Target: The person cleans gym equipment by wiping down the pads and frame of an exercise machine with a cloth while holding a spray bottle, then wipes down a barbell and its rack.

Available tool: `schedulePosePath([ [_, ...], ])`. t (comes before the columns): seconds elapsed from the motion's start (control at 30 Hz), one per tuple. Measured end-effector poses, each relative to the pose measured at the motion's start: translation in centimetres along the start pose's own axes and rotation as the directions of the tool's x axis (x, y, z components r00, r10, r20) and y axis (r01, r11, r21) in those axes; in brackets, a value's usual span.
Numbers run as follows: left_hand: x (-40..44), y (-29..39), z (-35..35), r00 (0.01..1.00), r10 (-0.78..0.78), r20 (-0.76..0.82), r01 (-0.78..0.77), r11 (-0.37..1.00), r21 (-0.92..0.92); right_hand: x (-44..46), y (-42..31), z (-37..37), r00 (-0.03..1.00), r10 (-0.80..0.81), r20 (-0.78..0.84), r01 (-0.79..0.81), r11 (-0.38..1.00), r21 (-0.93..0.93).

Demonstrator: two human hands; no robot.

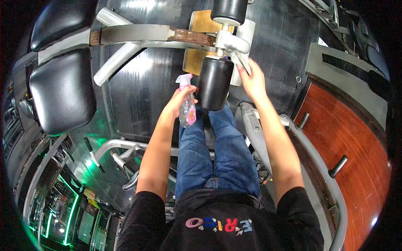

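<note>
My left hand is wrapped around a clear spray bottle with a white and pink trigger head and a pink label. The bottle is upright, just left of a black foam roller on the exercise machine. My right hand is closed on a light-coloured cloth, against the white metal joint beside the roller. Part of the cloth is hidden by the fingers and blurred. A second black roller sits on the far side of the joint.
A curved, worn metal arm runs left from the joint to black padded seats. Below it lies a wooden board on the dark floor. Grey tube frames and a reddish-brown panel stand at right. More gym equipment is at lower left.
</note>
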State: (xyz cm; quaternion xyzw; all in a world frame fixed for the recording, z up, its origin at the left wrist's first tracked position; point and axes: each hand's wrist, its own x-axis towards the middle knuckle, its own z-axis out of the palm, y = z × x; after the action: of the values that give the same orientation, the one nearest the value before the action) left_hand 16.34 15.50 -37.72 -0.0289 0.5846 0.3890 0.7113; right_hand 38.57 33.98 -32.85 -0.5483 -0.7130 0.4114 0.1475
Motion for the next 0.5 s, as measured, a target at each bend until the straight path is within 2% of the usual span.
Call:
schedulePosePath([
  [0.07,-0.4,0.1,1.4,0.995,-0.084,-0.048,0.089,0.991,0.103,3.5,-1.4,1.5,0.993,-0.12,-0.019,0.117,0.983,-0.141],
  [0.1,-0.8,0.4,1.9,0.996,-0.064,-0.061,0.069,0.994,0.083,3.5,-2.6,2.1,0.993,-0.113,-0.019,0.109,0.985,-0.133],
  [0.17,-1.2,-0.1,1.3,0.998,-0.03,-0.06,0.033,0.997,0.063,3.3,-4.7,3.4,0.96,-0.175,0.217,0.244,0.902,-0.356],
  [0.2,-1.3,-0.2,1.2,0.999,0.012,-0.051,-0.01,0.999,0.032,1.4,-4.7,4.3,0.949,-0.267,0.169,0.315,0.848,-0.426],
  [0.23,-2.0,0.2,0.8,1.0,-0.01,-0.023,0.011,0.999,0.05,-0.4,-5.0,4.7,0.94,-0.274,0.205,0.34,0.817,-0.465],
  [0.3,-2.7,0.6,0.4,0.999,0.004,-0.033,-0.001,0.996,0.085,-5.3,-5.0,5.3,0.881,-0.161,0.444,0.374,0.812,-0.448],
  [0.33,-3.1,0.7,0.3,0.999,0.018,-0.05,-0.012,0.993,0.114,-8.3,-4.7,5.2,0.835,-0.191,0.515,0.435,0.803,-0.408],
  [0.37,-3.7,1.3,0.5,0.997,0.008,-0.073,0.001,0.992,0.127,-10.7,-4.1,5.2,0.78,-0.15,0.607,0.43,0.834,-0.345],
  [0.4,-4.0,1.5,0.5,0.997,0.017,-0.071,-0.007,0.992,0.128,-12.8,-3.2,5.2,0.771,-0.14,0.621,0.365,0.896,-0.252],
  [0.47,-4.1,2.4,0.7,0.991,0.091,-0.102,-0.066,0.973,0.223,-14.3,-1.3,4.2,0.635,0.025,0.772,0.197,0.961,-0.193],
  [0.5,-4.2,3.2,1.1,0.989,0.112,-0.093,-0.086,0.965,0.249,-15.4,0.4,4.1,0.661,0.056,0.748,0.102,0.981,-0.163],
])
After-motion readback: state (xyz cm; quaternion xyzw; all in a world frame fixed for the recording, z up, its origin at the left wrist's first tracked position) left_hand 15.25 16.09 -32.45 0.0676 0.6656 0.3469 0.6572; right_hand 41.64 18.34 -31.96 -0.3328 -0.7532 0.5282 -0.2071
